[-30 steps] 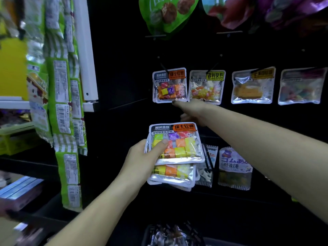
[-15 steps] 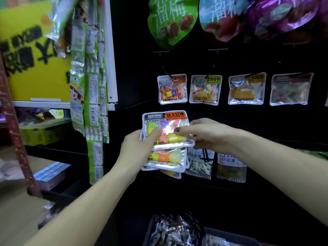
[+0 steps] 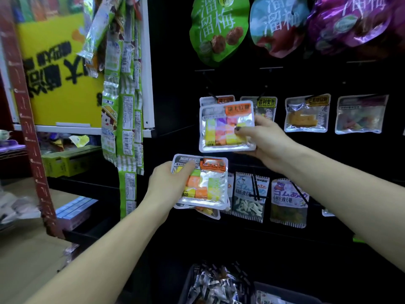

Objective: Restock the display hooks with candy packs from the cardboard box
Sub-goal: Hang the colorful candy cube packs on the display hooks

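Head view: the right hand point(image 3: 266, 139) pinches a single candy pack point(image 3: 226, 126) by its right edge, thumb on the front film and fingers curled behind it. The pack is raised against the black display wall point(image 3: 175, 95), directly in front of a hanging pack with an orange label point(image 3: 217, 99) on the leftmost hook of the middle row, covering all but that pack's top strip. Whether the raised pack's hole has met the hook is hard to tell, since its top edge is blurred.

The left hand point(image 3: 168, 185) sits lower and to the left, gripping a small stack of candy packs point(image 3: 202, 183) by its left edge, thumb across the front and fingers wrapped behind. The corners of at least one more pack poke out under the stack's bottom edge.

Along the middle row, to the right of the raised pack, hang a yellow-labelled pack point(image 3: 266, 105), a pack with orange pieces point(image 3: 306, 114) and a pale pack point(image 3: 360, 115). In the lower row, just right of the stack, hang two printed bags point(image 3: 248, 198). Large pouches hang across the wall's top edge: green point(image 3: 217, 27), blue-and-red point(image 3: 278, 25), purple point(image 3: 350, 20). Green snack strips point(image 3: 125, 128) dangle at the wall's left edge beside a yellow sign point(image 3: 57, 73). A dark bin of silver-wrapped sweets point(image 3: 217, 284) stands at the bottom.
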The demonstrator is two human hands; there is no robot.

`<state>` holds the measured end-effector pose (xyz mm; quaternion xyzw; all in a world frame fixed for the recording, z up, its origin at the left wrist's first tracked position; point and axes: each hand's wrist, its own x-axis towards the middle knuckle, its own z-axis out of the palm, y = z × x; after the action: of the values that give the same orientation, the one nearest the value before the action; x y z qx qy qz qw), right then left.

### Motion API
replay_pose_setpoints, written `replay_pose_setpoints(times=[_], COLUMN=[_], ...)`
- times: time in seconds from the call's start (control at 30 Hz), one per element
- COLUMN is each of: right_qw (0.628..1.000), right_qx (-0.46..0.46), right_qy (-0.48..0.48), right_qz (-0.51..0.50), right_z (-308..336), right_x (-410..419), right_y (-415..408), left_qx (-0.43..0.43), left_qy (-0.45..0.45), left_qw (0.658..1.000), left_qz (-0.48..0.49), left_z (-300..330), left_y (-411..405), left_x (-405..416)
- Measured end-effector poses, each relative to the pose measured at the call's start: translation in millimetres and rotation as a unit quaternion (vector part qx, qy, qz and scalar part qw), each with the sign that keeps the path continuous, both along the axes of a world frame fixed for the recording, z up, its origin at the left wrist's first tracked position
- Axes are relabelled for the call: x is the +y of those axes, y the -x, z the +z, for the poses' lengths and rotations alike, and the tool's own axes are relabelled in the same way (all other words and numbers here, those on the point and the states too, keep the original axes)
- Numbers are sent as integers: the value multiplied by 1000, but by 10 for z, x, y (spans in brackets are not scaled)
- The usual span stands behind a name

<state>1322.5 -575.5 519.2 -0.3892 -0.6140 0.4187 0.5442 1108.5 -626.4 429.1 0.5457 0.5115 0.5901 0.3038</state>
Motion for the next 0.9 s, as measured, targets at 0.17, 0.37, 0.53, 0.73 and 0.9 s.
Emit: replay_pose_setpoints(times=[0.17,0.37,0.53,0.73,0.9], right_qw=[998,995,995,994,995], right_qx=[26,89,96,106,97], right_qy=[-42,9,15,12,23], right_qz=[25,34,24,23,-4], right_z=[212,297,284,297,268], right_x=[10,99,179,240,358], right_y=[246,467,536,599,614], left_qx=[0,-1,1,9,11], left_qy=[3,2,14,-6,-7], left_qw=[1000,1000,1000,1000,1000], left_qz=[0,5,9,2,3], left_z=[-30,-13,-25,-13,5], left_y=[17,-25,-7,-34,-80], left_x=[78,29,33,33,37])
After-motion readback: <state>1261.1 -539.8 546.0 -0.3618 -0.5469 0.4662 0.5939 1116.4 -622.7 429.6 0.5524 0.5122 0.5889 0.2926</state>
